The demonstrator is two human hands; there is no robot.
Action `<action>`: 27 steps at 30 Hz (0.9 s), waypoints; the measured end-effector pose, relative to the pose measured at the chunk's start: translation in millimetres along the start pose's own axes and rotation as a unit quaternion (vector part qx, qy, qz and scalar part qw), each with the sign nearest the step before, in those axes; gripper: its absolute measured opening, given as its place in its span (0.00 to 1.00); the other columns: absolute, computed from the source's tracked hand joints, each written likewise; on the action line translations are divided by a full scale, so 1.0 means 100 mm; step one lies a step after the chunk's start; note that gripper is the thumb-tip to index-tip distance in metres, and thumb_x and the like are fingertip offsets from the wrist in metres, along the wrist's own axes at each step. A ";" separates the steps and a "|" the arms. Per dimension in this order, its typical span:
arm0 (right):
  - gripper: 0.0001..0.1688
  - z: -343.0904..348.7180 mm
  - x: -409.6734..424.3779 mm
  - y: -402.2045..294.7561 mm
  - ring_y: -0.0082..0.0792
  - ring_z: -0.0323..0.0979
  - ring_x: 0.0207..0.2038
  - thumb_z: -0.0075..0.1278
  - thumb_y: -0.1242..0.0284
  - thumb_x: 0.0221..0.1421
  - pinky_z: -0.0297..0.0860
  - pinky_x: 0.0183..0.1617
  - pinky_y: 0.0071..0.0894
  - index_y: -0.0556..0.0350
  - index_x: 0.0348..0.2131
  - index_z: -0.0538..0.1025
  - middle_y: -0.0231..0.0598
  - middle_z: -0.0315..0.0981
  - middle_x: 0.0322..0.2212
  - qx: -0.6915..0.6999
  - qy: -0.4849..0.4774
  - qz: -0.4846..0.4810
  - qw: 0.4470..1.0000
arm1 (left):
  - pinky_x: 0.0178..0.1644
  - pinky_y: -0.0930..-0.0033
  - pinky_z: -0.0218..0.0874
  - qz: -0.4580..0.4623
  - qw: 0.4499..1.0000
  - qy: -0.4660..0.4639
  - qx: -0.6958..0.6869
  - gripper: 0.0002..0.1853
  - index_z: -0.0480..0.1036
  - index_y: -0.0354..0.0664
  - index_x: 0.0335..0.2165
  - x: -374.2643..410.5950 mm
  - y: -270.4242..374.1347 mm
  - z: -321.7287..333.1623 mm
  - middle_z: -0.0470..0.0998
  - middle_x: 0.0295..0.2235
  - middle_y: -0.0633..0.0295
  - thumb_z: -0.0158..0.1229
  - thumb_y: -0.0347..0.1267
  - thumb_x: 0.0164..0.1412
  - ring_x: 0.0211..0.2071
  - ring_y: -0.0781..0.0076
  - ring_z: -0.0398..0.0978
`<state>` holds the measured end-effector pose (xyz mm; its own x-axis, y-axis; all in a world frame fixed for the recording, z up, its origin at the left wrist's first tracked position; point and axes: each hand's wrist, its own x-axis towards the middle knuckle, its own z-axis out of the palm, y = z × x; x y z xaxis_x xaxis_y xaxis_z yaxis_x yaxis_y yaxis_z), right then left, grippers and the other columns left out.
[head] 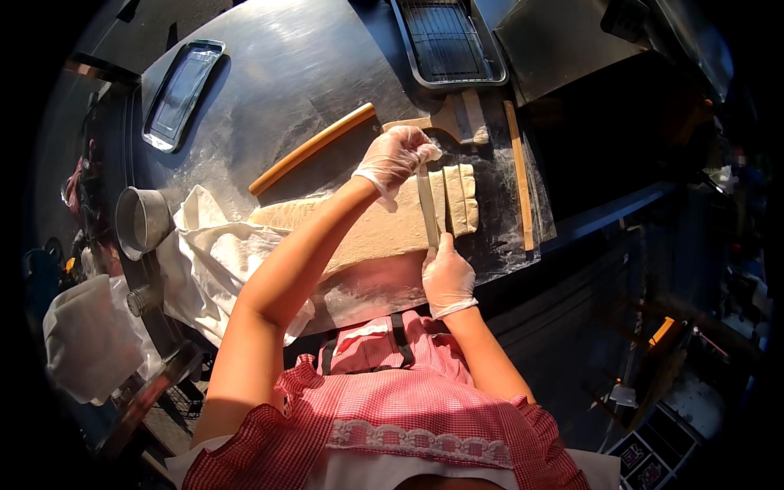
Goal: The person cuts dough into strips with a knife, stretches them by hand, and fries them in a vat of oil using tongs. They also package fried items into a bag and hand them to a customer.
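Observation:
My left hand point(395, 158), in a thin clear glove, grips the far end of a long narrow metal blade point(428, 208). The near end of that blade is held by my gloved right hand point(450, 278). The blade lies across a long flat slab of pale dough point(380, 223), close to its right end. Right of the blade, narrow dough strips point(457, 199) sit side by side, with cut lines between them. My left forearm hides part of the slab. A white cloth point(211, 263) covers or touches the slab's left end.
Beyond the dough lie a wooden rolling pin point(312, 149) and a wide wooden-handled brush point(450, 119). A flat wooden stick point(519, 177) lies right, near the metal table's point(275, 67) edge. Farther off are a small tray point(184, 95) and a racked tray point(456, 46). A metal bowl point(142, 223) stands left.

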<state>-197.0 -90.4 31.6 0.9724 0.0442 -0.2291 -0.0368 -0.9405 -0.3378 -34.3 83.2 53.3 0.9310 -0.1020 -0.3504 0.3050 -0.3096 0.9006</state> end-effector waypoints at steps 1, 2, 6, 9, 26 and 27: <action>0.13 0.01 -0.01 -0.06 0.57 0.81 0.26 0.46 0.71 0.66 0.76 0.30 0.55 0.58 0.47 0.69 0.52 0.80 0.23 -0.004 -0.018 0.008 1.000 | 0.41 0.72 0.69 -0.042 0.998 -0.031 -0.039 0.09 0.81 0.38 0.42 0.06 -0.07 -0.07 0.82 0.33 0.64 0.65 0.33 0.68 0.33 0.78 0.74; 0.13 0.01 -0.11 -0.11 0.57 0.81 0.26 0.45 0.70 0.66 0.76 0.31 0.56 0.57 0.47 0.68 0.52 0.80 0.23 -0.009 -0.046 0.019 0.999 | 0.41 0.72 0.69 -0.073 0.994 -0.032 -0.074 0.08 0.81 0.38 0.41 -0.01 -0.15 -0.06 0.82 0.34 0.64 0.64 0.32 0.69 0.33 0.79 0.74; 0.14 0.17 0.00 -0.18 0.57 0.81 0.27 0.44 0.70 0.66 0.76 0.32 0.57 0.57 0.48 0.67 0.54 0.80 0.24 -0.010 -0.078 0.020 0.997 | 0.42 0.74 0.69 -0.103 0.987 -0.040 -0.115 0.07 0.80 0.37 0.42 0.08 -0.37 -0.13 0.83 0.36 0.63 0.61 0.30 0.71 0.34 0.79 0.75; 0.14 0.24 -0.03 -0.17 0.58 0.81 0.27 0.43 0.72 0.66 0.77 0.32 0.57 0.59 0.49 0.66 0.55 0.81 0.26 -0.019 -0.100 0.023 0.995 | 0.43 0.74 0.69 -0.082 0.991 -0.034 -0.099 0.07 0.80 0.37 0.42 0.06 -0.54 -0.12 0.83 0.37 0.64 0.61 0.30 0.71 0.35 0.79 0.75; 0.17 0.38 -0.06 -0.25 0.65 0.78 0.29 0.47 0.70 0.67 0.72 0.33 0.61 0.60 0.51 0.66 0.59 0.79 0.25 0.042 -0.032 -0.013 0.998 | 0.40 0.68 0.71 0.013 0.999 0.037 -0.020 0.07 0.79 0.38 0.40 -0.12 -0.50 -0.31 0.84 0.36 0.62 0.63 0.31 0.69 0.33 0.76 0.77; 0.17 0.29 -0.10 -0.37 0.63 0.78 0.27 0.48 0.71 0.66 0.72 0.30 0.60 0.58 0.51 0.66 0.56 0.79 0.23 0.032 -0.011 -0.006 0.999 | 0.41 0.71 0.71 0.000 1.000 0.011 -0.016 0.06 0.78 0.38 0.41 -0.14 -0.35 -0.42 0.83 0.35 0.64 0.63 0.30 0.69 0.34 0.78 0.77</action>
<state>-212.2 -46.9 20.3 0.9674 0.0644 -0.2451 -0.0401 -0.9161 -0.3989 -49.3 135.4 37.6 0.9350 -0.0809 -0.3452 0.3111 -0.2801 0.9082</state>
